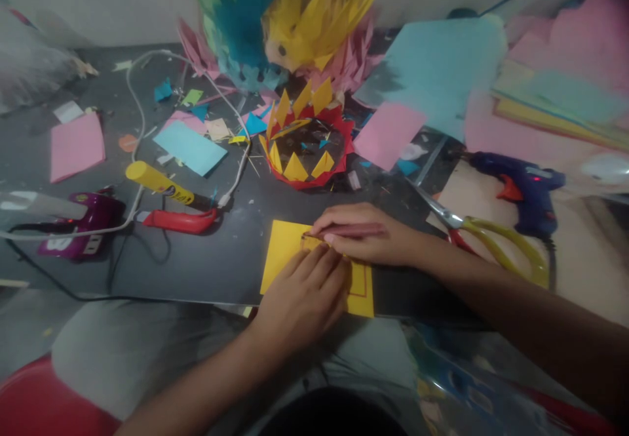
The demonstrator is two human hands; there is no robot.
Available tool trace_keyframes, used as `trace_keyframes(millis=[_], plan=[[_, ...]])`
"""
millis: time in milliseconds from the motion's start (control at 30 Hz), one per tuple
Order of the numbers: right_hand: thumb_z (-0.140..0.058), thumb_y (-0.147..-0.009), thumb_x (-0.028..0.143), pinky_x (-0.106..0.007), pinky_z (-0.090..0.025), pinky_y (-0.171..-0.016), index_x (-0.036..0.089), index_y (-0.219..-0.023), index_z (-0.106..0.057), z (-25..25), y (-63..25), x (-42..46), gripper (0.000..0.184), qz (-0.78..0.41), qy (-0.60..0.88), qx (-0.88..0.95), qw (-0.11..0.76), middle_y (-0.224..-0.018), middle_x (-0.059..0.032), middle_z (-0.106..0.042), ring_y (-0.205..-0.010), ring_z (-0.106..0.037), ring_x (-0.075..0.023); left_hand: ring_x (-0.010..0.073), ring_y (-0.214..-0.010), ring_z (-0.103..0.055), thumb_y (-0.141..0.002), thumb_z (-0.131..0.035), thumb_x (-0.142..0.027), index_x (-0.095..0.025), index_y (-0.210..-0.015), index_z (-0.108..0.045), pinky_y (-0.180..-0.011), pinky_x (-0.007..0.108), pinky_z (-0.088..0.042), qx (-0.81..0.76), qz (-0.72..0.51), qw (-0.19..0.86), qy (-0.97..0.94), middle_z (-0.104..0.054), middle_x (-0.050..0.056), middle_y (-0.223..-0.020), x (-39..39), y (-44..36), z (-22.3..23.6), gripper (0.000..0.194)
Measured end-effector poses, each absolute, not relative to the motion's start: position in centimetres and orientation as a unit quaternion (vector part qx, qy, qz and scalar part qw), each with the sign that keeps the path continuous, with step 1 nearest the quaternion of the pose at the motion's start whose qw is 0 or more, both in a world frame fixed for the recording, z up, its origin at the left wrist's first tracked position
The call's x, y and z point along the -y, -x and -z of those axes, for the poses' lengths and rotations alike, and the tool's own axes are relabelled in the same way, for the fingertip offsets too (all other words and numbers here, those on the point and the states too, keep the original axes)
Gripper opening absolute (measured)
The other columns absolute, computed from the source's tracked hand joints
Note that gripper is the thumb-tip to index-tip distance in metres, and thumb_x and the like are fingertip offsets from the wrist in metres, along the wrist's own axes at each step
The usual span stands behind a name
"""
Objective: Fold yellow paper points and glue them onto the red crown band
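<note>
While the left hand (304, 292) lies open, palm down over the yellow sheet (282, 246) at the table's (221, 275) near edge, the right hand (361, 233) grips a brownish-red pen (356, 230), its tip right at the left fingers! Part of a drawn outline shows on the sheet, the rest hidden under the hands. Crowding the right forearm, scissors (459, 221) lie with yellow handles just beside it, and beyond them sits the blue glue gun (521, 177), a red light glowing. Straight ahead, a red-and-yellow spiked ring (317, 172) stands among paper scraps. Over on the left, a red cutter (179, 220) lies beside the yellow tube (160, 182), with a white cable (244, 154) looping around, near the purple adapter (91, 223).
</note>
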State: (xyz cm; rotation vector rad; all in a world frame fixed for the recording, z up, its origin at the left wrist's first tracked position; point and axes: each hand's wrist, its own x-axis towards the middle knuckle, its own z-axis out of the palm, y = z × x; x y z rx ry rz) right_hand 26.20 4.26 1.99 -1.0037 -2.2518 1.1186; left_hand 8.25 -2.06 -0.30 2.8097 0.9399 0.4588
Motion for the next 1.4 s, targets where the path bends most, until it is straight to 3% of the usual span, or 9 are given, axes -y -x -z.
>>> trace_keyframes(millis=[233, 633, 1100, 1233, 1400], plan=[[-0.047, -0.083, 0.018, -0.025, -0.044, -0.074, 0.015, -0.093, -0.061, -3.0, -26.1, -3.6, 0.018, -0.355, 0.352, 0.845, 0.188, -0.089, -0.0067, -0.065, -0.082, -0.06, -0.0145, 0.0251, -0.113, -0.052, -0.09, -0.041, -0.027, -0.011, -0.116, -0.053, -0.093, 0.039, -0.044, -0.312, -0.164, 0.078, -0.932, -0.061, 0.013, -0.113, 2.1, -8.2, 0.3, 0.032], [-0.047, -0.08, 0.02, -0.023, -0.039, -0.062, 0.018, -0.078, -0.059, -4.9, -28.1, -2.6, 0.012, -0.34, 0.426, 0.829, 0.124, -0.072, -0.0016, -0.061, -0.066, -0.055, -0.0128, 0.0234, -0.118, -0.049, -0.091, -0.041, -0.028, -0.01, -0.118, -0.051, -0.097, 0.037, -0.042, -0.314, -0.15, 0.097, -0.932, -0.057, 0.012, -0.124, 2.1, -8.2, 0.0, 0.034], [-0.042, -0.079, 0.026, -0.027, -0.036, -0.053, 0.022, -0.057, -0.044, -5.4, -29.8, -2.5, 0.022, -0.326, 0.462, 0.82, 0.09, -0.054, 0.0014, -0.05, -0.051, -0.046, -0.012, 0.0228, -0.119, -0.049, -0.091, -0.042, -0.026, -0.012, -0.12, -0.051, -0.098, 0.037, -0.042, -0.321, -0.154, 0.115, -0.927, -0.056, 0.01, -0.125, 2.1, -8.3, 0.0, 0.034], [-0.044, -0.078, 0.026, -0.027, -0.036, -0.052, 0.022, -0.057, -0.046, -5.4, -30.1, -2.4, 0.021, -0.322, 0.469, 0.816, 0.106, -0.054, 0.0016, -0.052, -0.051, -0.047, -0.0118, 0.0227, -0.118, -0.049, -0.091, -0.042, -0.026, -0.012, -0.119, -0.051, -0.098, 0.038, -0.042, -0.32, -0.15, 0.118, -0.928, -0.057, 0.011, -0.125, 1.9, -8.3, 0.0, 0.033], [-0.046, -0.082, 0.024, -0.029, -0.041, -0.059, 0.022, -0.076, -0.061, -5.6, -32.1, -1.0, 0.017, -0.299, 0.535, 0.758, 0.224, -0.073, -0.0016, -0.065, -0.066, -0.058, -0.015, 0.0221, -0.118, -0.048, -0.09, -0.044, -0.025, -0.013, -0.12, -0.051, -0.098, 0.039, -0.043, -0.318, -0.171, 0.16, -0.919, -0.057, 0.01, -0.125, 2.0, -8.0, -0.4, 0.033]])
